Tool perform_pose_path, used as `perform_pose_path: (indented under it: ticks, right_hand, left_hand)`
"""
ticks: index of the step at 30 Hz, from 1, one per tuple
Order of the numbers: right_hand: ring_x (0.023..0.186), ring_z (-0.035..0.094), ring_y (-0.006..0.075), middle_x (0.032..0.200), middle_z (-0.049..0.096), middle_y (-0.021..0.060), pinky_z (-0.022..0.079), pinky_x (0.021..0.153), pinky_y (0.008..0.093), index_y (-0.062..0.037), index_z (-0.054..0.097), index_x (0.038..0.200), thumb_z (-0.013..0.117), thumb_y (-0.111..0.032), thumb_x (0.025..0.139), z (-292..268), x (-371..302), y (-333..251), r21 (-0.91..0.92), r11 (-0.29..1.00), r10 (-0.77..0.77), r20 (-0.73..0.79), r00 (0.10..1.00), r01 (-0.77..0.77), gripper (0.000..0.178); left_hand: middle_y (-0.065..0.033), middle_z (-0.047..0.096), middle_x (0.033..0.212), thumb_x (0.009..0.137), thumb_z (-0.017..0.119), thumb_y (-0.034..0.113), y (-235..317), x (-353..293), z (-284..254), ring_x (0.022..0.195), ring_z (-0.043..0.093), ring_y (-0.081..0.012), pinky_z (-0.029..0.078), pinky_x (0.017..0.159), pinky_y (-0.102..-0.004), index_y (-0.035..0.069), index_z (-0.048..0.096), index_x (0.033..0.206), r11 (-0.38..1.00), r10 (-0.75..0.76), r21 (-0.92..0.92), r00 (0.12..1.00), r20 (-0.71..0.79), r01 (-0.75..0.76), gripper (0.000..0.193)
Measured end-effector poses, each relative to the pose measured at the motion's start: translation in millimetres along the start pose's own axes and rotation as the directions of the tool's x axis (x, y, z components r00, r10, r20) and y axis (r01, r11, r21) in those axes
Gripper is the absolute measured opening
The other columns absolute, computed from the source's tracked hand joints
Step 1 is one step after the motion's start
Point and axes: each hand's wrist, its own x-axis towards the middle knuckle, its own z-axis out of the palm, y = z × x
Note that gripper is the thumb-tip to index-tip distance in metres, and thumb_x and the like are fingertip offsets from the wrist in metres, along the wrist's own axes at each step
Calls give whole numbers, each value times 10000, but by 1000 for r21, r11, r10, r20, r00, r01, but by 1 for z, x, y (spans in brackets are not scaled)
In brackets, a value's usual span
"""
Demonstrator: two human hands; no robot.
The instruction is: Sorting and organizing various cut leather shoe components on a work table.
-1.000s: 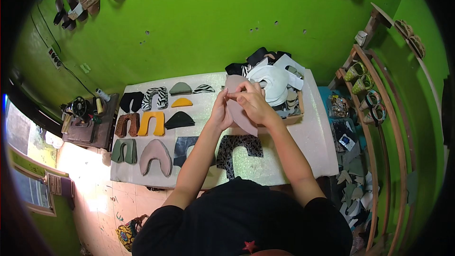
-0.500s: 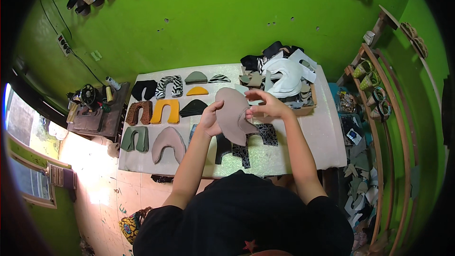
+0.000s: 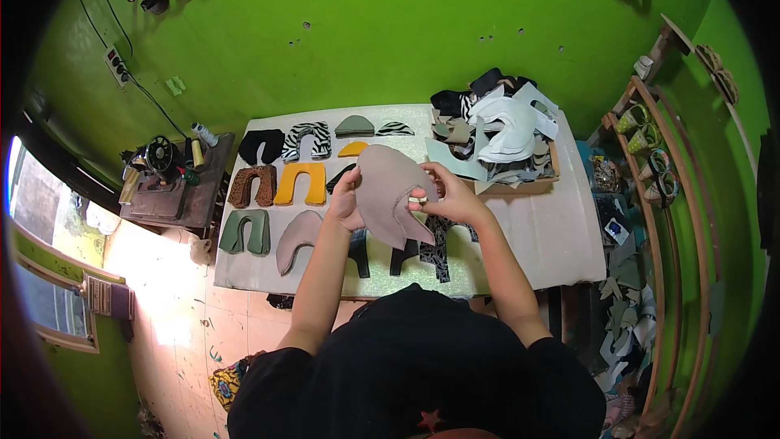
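Note:
I hold a curved, U-shaped stack of dusty-pink shoe-upper pieces above the middle of the table. My left hand grips its left edge, thumb on top. My right hand is closed on the other arm of the U, its fingertips showing in the inner curve beside a small pale thing I cannot make out. Beneath lie black and grey patterned cut pieces, partly covered. Left of my left forearm rests another dusty-pink U-shaped stack. A black piece behind my left hand is mostly hidden.
Green, yellow, brown spotted and zebra-striped U-shaped pieces lie on the table's left. A box of scraps stands at the back right. Beyond are a sewing machine and a wooden rack.
The pink stack has turned slightly and shifted a little left in my hands. My right fingers have gone from spread at its edge to closed on it. The view has shifted slightly.

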Motion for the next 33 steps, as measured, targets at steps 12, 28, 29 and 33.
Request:
perform_pose_path:
  ticks: [12, 28, 29, 33]
  right_hand:
    - [1015, 499, 137, 1106, 505, 58, 393, 885, 262, -32, 455, 1182, 610, 37, 695, 3, 9, -31, 166, 974, -150, -28, 988, 153, 516]
    - [928, 517, 171, 1024, 504, 67, 415, 827, 265, -67, 468, 1184, 666, -39, 685, 20, 13, -29, -41, 998, -59, -63, 996, 56, 537]
    - [921, 512, 179, 1035, 496, 71, 418, 809, 273, -71, 466, 1186, 676, -67, 687, 24, 13, -18, -217, 963, -195, -141, 971, 162, 541]
    - [927, 488, 186, 1089, 459, 83, 420, 786, 292, -75, 448, 1190, 687, -127, 696, 29, 6, -16, -349, 916, -309, -306, 900, 196, 551]
  left_hand:
    - [-296, 421, 1231, 824, 457, 475, 22, -12, 26, 1057, 492, -436, 405, 888, -515, 17, 280, 1333, 981, -180, 114, 957, 226, 158, 707]
    - [-288, 470, 1159, 861, 415, 364, 35, -20, 14, 1030, 513, -435, 405, 888, -518, -42, 287, 1297, 975, -219, 81, 949, 227, 206, 610]
    - [-288, 470, 1159, 861, 415, 364, 35, -20, 14, 1030, 513, -435, 405, 888, -518, -42, 287, 1297, 975, -219, 80, 949, 227, 206, 610]
    - [-269, 454, 1194, 862, 358, 342, 38, -20, 17, 1091, 482, -393, 372, 932, -508, -63, 306, 1275, 986, -105, 139, 992, 71, 95, 582]
